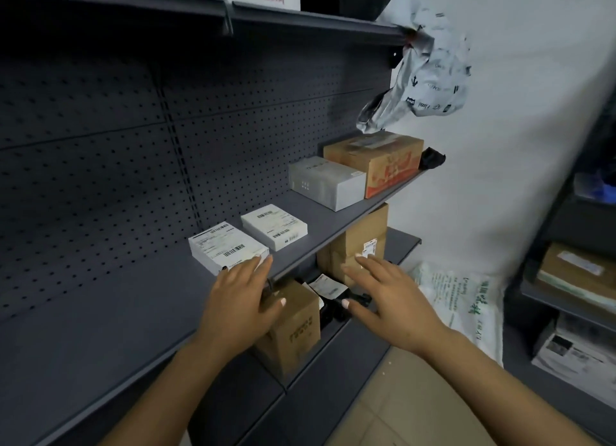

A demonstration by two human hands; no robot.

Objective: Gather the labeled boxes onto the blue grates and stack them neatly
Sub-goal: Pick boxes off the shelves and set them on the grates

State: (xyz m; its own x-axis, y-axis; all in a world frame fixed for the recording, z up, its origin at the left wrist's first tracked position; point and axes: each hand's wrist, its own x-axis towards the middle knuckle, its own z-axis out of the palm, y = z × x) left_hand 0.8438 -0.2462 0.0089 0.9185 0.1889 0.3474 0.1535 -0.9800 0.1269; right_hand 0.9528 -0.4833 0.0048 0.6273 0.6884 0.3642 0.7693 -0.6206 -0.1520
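Left hand (245, 299), fingers straight, touches nearest labeled box (226, 247) (right hand (386, 299) open, apart).

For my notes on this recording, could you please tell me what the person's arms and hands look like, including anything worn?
Both forearms are bare as far as the frame shows, with no sleeves, gloves, watch or rings to be seen. The left hand and the right hand have pale, light pink polished nails, trimmed fairly short.

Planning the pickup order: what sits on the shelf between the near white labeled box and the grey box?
Head view: a second white labeled box, apart from the near white labeled box and the grey box.
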